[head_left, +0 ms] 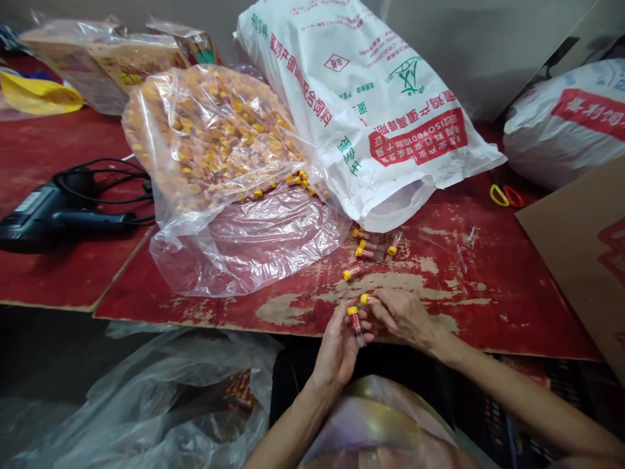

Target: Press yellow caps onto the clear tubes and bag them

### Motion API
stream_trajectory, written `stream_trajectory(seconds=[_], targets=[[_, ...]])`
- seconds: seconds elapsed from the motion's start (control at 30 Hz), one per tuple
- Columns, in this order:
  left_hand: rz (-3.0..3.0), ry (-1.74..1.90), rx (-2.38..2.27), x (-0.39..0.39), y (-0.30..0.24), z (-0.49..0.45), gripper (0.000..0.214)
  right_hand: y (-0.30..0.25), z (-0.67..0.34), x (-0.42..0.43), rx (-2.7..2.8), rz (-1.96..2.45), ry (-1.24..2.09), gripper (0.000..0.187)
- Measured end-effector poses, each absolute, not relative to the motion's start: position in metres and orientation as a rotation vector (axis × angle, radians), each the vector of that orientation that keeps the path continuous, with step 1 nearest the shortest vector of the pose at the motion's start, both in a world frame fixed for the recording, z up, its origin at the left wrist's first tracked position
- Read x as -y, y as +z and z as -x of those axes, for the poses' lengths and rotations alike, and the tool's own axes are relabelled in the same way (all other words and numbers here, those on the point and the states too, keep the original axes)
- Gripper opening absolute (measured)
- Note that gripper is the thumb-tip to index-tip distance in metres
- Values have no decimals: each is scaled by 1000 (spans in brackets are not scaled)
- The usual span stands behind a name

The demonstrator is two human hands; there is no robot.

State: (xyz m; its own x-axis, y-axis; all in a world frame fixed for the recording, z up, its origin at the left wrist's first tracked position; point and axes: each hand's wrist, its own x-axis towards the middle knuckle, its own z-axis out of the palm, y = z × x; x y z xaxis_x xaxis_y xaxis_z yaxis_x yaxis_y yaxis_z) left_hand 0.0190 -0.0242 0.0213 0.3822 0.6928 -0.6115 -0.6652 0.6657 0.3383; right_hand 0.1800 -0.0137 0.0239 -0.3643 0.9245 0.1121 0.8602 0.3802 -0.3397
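Note:
My left hand is closed on a small clear tube with a yellow cap, held upright at the table's front edge. My right hand is pinched on a second yellow-capped tube, right beside the first. Several more such tubes lie loose on the worn red table just beyond my hands. A big clear plastic bag full of the same tubes lies open behind them, some spilling from its mouth.
A white printed sack lies against the clear bag. Another white sack sits far right, scissors near it, cardboard at right. A black heat gun with cord rests left. Crumpled clear plastic hangs below the table.

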Motion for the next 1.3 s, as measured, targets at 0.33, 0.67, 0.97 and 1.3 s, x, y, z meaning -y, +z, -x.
stream_trajectory(seconds=[0.33,0.67,0.97,1.3], targets=[[26,929,-783,23,19,-3,30,25,-154,-31,2467,1528,94,31],[-20,912,-788,24,11,6,39,48,-181,-30,2776,1797,310,30],[79,840,-753,16,8,-5,21,43,-199,-33,2913,1964,485,22],[163,931,-626,14,2,-10,20,20,-177,10,2413,1730,433,31]])
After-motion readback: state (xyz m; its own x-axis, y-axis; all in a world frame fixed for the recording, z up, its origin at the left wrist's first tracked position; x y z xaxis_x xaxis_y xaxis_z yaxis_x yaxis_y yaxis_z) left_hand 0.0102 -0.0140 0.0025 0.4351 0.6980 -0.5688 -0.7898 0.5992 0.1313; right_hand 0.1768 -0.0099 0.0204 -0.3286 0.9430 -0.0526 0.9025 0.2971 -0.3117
